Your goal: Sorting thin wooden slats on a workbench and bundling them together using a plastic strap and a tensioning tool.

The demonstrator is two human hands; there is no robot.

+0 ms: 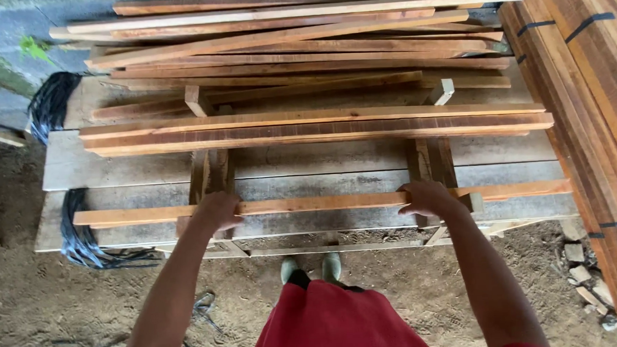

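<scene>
Far left: black straps (52, 104) are hanging off the bench (308, 160) edge, and a second bundle (82, 236) is trailing down onto the dirt floor (32, 299).

We are gripping one long slat (323, 203) with both hands. It is lying crosswise along the near edge of the bench, level, running left to right.

Our left hand (217, 211) is curling over the slat about a quarter of the way in from its left end, fingers wrapping its far side, grasping it.

Between our arms, red clothing (334, 323) and two pale green boot toes (312, 266) are showing on the floor below the bench.

Our right hand (427, 198) is clasping the same slat further along, fingers hooking over the top. A small wood block (472, 202) is sitting just beside this hand.

Behind the slat, two upright supports (209, 171) are carrying a pair of longer slats (314, 129). Further back, a loose pile (297, 40) of thin strips is lying crisscrossed, some tilting.

Far right: a bundle of planks (586, 95) bound by black bands is running toward us, touching the bench's right end. Rubble (586, 280) is lying on the floor near its base.
</scene>
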